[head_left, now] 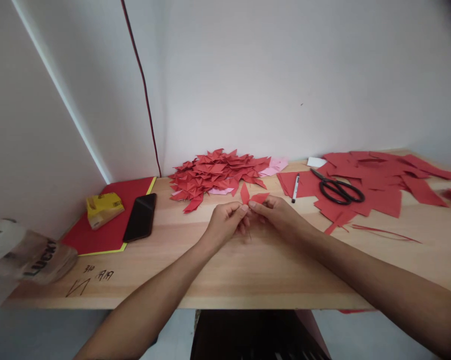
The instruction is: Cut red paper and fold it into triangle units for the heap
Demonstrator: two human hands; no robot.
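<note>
**Red paper (pixel 244 193) pinched above the wooden bench (pixel 248 290)**

Nearest me, black scribbles (pixel 78 287) mark the bench's pale grain at left. Past them, I have the left hand (pixel 222 219) and right hand (pixel 276 210) with fingertips closed on the red paper, mid-bench. Beyond, folded red pieces (pixel 214 172) heap up near the wall (pixel 285 75), and scissors (pixel 338 188) rest on cut sheets (pixel 383 180) to their right. The wall is plain and pale, a dark cord (pixel 143 80) running down it.
</note>
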